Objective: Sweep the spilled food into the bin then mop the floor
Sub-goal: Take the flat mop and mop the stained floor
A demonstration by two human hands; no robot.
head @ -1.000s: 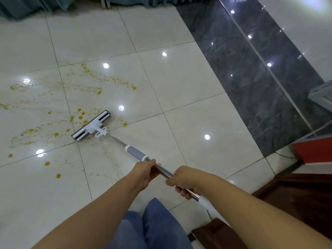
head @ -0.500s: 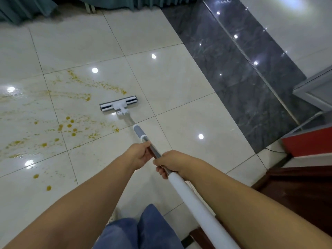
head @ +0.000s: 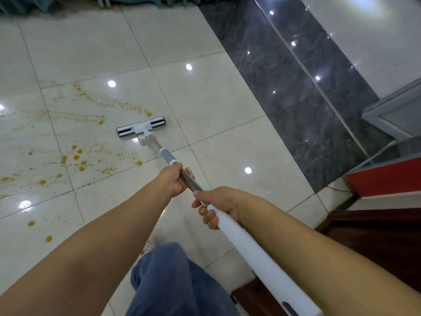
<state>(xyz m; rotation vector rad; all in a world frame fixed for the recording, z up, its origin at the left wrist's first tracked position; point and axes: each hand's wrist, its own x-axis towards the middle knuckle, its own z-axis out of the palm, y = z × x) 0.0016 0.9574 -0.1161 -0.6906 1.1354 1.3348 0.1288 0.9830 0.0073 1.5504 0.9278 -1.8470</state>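
Note:
A flat mop with a white and black head (head: 140,128) lies on the glossy cream tiled floor (head: 186,35), its long handle (head: 250,252) running back toward me. My left hand (head: 173,181) grips the metal part of the handle just behind the grey sleeve. My right hand (head: 218,204) grips it lower down, where the thick white section starts. Yellow-orange food smears and drops (head: 77,159) spread over the tiles left of the mop head. One streak ends right by the head's far edge.
A dark grey marble strip (head: 284,87) runs diagonally on the right. A red and white cabinet base (head: 385,179) and dark wooden furniture (head: 373,238) stand at the right edge. Teal curtains (head: 148,0) hang at the top. My blue trouser leg (head: 173,279) shows below.
The mop head has swung from the spill at the left to the right and farther away, turning roughly crosswise. The handle now points more straight ahead. Both hands kept their grip.

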